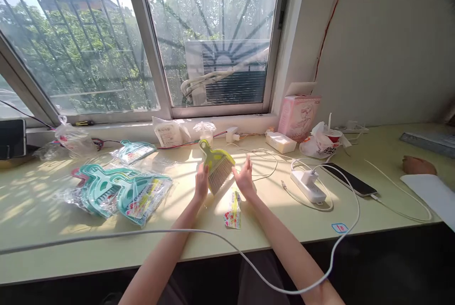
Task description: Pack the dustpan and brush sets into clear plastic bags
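So, head view: left hand (202,184) gripped the yellow-green dustpan-and-brush set (217,166) by its left edge, handle up, between both hands over the pale yellow table (305,224). Right hand (244,177) stood open, thumb at the right corner, contact unclear; printed card (233,211) lay just below, bagged teal dustpan sets (101,191) off left.

Dustpan and brush (214,157): smooth plastic, slight shine; bristles (219,178) fine, matt, fibrous. Card (233,211): printed paper, looks glossy. Teal dustpans (94,189): plastic, under crinkly, shiny clear film (152,203). Tabletop (103,260): smooth, low sheen. Power strip (308,189): smooth plastic. Phone (348,179): glossy, glass-like. Pink box (298,117): printed cardboard. Window frame (220,110): dull metal.
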The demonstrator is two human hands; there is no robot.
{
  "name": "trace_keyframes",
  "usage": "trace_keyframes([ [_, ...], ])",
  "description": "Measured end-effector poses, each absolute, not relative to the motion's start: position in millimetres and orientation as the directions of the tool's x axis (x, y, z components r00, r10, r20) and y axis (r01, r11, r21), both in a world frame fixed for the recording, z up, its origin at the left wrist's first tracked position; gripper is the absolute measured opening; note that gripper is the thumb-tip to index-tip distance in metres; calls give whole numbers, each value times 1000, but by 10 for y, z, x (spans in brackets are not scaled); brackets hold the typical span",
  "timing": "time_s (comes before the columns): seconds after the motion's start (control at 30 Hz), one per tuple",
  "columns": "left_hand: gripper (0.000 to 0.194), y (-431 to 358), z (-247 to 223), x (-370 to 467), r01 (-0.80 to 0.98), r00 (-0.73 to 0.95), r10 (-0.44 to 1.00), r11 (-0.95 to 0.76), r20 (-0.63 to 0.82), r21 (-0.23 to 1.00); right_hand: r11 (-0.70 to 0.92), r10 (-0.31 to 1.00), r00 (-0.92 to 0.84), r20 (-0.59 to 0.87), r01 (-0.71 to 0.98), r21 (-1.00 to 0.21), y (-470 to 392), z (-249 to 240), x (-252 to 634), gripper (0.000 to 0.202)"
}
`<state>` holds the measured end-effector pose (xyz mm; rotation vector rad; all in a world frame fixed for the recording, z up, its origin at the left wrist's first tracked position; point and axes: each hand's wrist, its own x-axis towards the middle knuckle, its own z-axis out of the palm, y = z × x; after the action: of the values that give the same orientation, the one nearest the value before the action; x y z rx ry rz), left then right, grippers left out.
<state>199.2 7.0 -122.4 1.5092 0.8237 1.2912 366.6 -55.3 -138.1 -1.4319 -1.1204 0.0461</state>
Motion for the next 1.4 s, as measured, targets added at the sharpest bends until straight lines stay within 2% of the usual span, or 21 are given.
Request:
trace_keyframes([
  [0.03,70,18,-1224,1978,-11,242,881,-416,407,909,239,584,499,640,648,-723,-550,-1380,3610,50],
  [0.1,67,-95,-1222,1957,105,355,783,-576,511,811,283,576,437,691,686,-670,-564,-1353,3506,46],
  [0.17,64,-192,-1223,1947,172,435,702,-680,565,713,354,569,415,709,655,-668,-591,-1308,3423,44],
  [0.23,62,-249,-1229,1948,216,469,653,-737,594,640,418,544,468,697,569,-708,-614,-1259,3365,45],
  [0.3,61,-261,-1235,1961,231,500,631,-757,593,611,464,554,520,650,455,-760,-631,-1204,3329,46],
  [0.4,61,-202,-1221,1981,175,524,651,-714,550,678,496,628,543,557,273,-824,-667,-1085,3339,47],
  [0.47,55,-99,-1182,1950,105,396,737,-629,548,770,513,681,526,509,152,-844,-715,-971,3427,53],
  [0.53,43,70,-1118,1844,22,84,841,-537,534,843,523,724,528,443,-2,-852,-774,-842,3611,56],
  [0.6,30,288,-1048,1665,-39,-259,853,-477,453,878,525,707,595,383,-79,-847,-829,-722,3883,55],
  [0.67,18,506,-995,1469,3,-401,842,-393,361,919,495,647,665,372,4,-869,-867,-635,4184,54],
  [0.7,14,595,-982,1388,50,-381,870,-320,314,946,430,652,661,373,83,-899,-876,-608,4321,51],
  [0.77,7,711,-989,1295,133,-249,945,-184,213,974,147,711,623,326,322,-935,-869,-591,4527,41],
  [0.83,8,737,-1029,1300,169,-99,987,-106,124,980,-159,776,584,239,548,-821,-831,-616,4619,32],
  [0.9,18,694,-1070,1366,171,-36,994,-93,100,981,-334,812,563,153,664,-669,-776,-673,4621,27],
  [1.0,21,577,-1085,1464,192,-24,978,-201,209,961,-396,823,554,125,717,-573,-710,-779,4577,20],
  [1.1,18,495,-1087,1490,277,0,946,-311,324,909,-417,744,619,252,725,-548,-686,-885,4611,6],
  [1.17,18,487,-1128,1479,371,26,946,-311,324,875,-420,718,637,281,718,-555,-690,-956,4676,7],
  [1.27,22,550,-1238,1450,434,92,958,-285,273,854,-420,772,603,201,722,-550,-710,-1053,4755,6],
  [1.4,19,711,-1290,1409,235,117,974,-218,195,947,-405,787,563,251,779,-479,-735,-1135,4740,11],
])
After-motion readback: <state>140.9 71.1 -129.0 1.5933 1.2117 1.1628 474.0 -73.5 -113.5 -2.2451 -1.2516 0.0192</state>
